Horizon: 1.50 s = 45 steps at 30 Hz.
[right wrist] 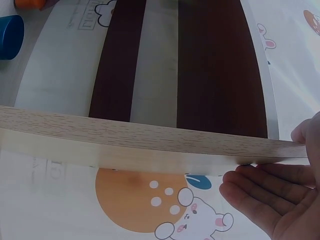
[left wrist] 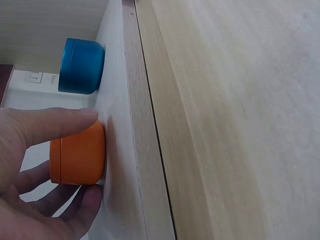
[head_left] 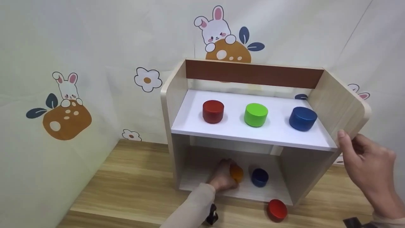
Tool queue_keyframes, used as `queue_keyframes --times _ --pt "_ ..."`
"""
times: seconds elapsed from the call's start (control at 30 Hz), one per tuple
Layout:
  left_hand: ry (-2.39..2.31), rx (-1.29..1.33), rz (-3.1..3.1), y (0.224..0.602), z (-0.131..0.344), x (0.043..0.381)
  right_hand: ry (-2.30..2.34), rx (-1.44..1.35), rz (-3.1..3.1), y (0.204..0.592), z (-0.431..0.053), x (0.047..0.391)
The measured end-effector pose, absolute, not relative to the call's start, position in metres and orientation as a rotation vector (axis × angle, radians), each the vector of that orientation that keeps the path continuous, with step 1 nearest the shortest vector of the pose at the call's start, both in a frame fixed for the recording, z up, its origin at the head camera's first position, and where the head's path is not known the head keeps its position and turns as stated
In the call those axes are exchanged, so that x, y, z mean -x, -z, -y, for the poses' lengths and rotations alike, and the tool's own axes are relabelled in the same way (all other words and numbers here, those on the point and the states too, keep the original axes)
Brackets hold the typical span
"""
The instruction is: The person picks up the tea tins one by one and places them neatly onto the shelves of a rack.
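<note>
In the lower compartment of a small wooden shelf (head_left: 218,137), my left hand (head_left: 223,175) grips an orange round tin (left wrist: 80,155). Its thumb lies along one side of the tin and its fingers curl round the other. A dark blue tin (head_left: 260,177) stands just to the right of it on the same board. My right hand (head_left: 370,161) holds the front edge of the shelf's right side panel (right wrist: 150,142), thumb on one face and fingers against the outer face. On the upper board sit a red tin (head_left: 213,111), a green tin (head_left: 256,115) and a blue tin (head_left: 302,118).
Another red tin (head_left: 277,210) is on the wood-grain table (head_left: 133,183), in front of the shelf's lower right. A brown back rail (head_left: 253,74) crosses the shelf top. Behind stands a pale wall covering (head_left: 104,38) printed with rabbits and flowers.
</note>
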<state>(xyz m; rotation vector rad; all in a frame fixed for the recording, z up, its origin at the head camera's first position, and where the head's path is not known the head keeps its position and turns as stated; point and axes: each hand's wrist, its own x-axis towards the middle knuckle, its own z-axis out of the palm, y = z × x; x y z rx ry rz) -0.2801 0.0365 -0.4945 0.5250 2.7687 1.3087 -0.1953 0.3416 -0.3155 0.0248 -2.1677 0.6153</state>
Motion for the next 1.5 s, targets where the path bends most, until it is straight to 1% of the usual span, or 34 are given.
queue_keyframes --times 0.33,0.57,0.73,1.1,1.5 --pt "-1.29 -0.571 -2.824 0.491 -0.023 0.273 -0.641 0.008 2.182 0.315 -0.341 0.194" --pt "-1.246 -0.608 -2.866 0.489 -0.004 0.261 -0.636 0.022 2.201 0.315 -0.339 0.194" --pt "-1.302 -0.641 -2.89 0.488 0.003 0.249 -0.635 0.044 2.225 0.315 -0.339 0.194" --pt "-1.353 -0.652 -2.788 0.49 -0.011 0.215 -0.633 0.053 2.247 0.314 -0.337 0.193" --pt "-1.254 -0.749 -2.652 0.493 -0.045 0.197 -0.63 0.007 2.198 0.315 -0.34 0.193"
